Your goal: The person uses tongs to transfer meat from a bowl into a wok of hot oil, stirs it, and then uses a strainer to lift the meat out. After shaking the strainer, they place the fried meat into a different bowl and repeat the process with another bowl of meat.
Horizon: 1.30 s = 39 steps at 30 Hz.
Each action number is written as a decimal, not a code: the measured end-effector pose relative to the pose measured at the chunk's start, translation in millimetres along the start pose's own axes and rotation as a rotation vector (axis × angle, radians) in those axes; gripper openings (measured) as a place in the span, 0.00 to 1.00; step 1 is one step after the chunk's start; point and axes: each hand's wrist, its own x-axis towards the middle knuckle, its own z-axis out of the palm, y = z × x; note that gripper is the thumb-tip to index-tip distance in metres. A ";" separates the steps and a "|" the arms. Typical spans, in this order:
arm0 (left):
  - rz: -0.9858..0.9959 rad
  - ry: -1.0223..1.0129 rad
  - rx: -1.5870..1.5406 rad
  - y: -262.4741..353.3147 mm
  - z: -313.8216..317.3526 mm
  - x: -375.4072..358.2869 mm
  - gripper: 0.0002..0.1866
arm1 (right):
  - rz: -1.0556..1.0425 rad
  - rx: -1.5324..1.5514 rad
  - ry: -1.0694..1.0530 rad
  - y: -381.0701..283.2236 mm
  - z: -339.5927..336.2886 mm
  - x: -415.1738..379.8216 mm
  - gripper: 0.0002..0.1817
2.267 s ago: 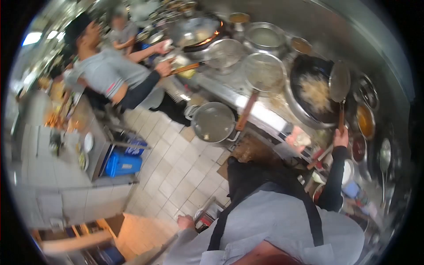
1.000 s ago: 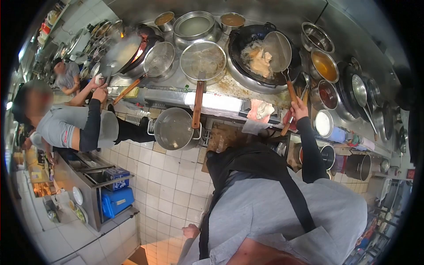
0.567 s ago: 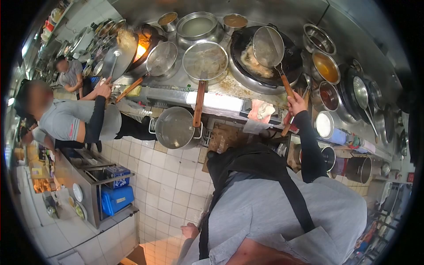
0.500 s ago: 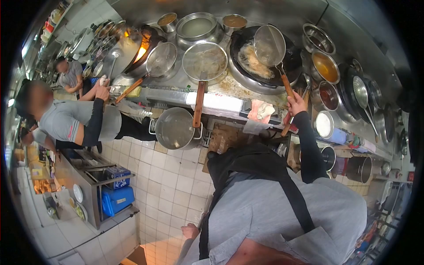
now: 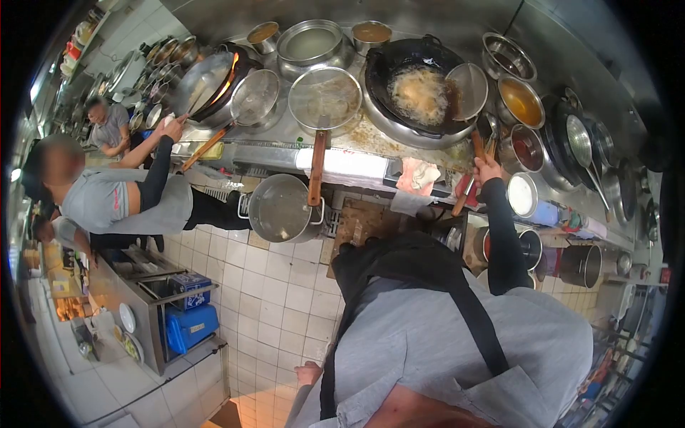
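My right hand (image 5: pixel 487 169) is closed around the wooden handle of a wire-mesh strainer (image 5: pixel 469 91). The strainer's round head hangs over the right side of a black wok (image 5: pixel 378 75). Pale golden food (image 5: pixel 419 93) bubbles in oil inside the wok, to the left of the mesh. Low beside my body hangs my left hand (image 5: pixel 308 373), holding nothing, its fingers loosely apart and partly hidden by my clothing. A second mesh strainer (image 5: pixel 325 98) rests on a pot at the stove, its wooden handle sticking out over the edge.
Metal bowls of orange liquid (image 5: pixel 521 101) and dark red sauce (image 5: pixel 529 148) stand right of the wok. A large pot (image 5: pixel 280 207) sits below the stove's front edge. At the left, a co-worker (image 5: pixel 107 189) works at another wok (image 5: pixel 207 89) with flames. Folded cloths (image 5: pixel 417 176) lie on the ledge.
The strainer has shifted right and lower, from above the food to the wok's right side. More bubbling food shows. The co-worker's ladle has moved into their wok.
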 end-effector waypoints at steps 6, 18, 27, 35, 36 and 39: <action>0.011 0.043 -0.022 13.4 -17.0 -2.5 0.23 | 0.390 0.581 -0.359 -44.9 16.3 -41.1 0.10; -0.060 0.124 0.001 5.7 7.3 3.3 0.23 | 0.278 0.624 -0.415 -11.8 -3.5 -92.8 0.09; -0.005 0.091 0.113 8.2 4.6 0.9 0.21 | -0.066 0.259 -0.135 26.5 27.8 -36.6 0.26; -0.031 -0.025 -0.112 37.6 -67.5 -41.4 0.25 | -0.130 0.155 -0.024 -25.4 20.4 -10.7 0.29; -0.038 0.002 -0.128 34.2 -59.4 -39.2 0.25 | -0.197 0.107 0.001 -18.2 14.9 7.0 0.29; -0.037 0.067 -0.161 25.8 -39.2 -29.6 0.24 | -0.701 -0.451 0.329 10.7 -8.0 71.4 0.26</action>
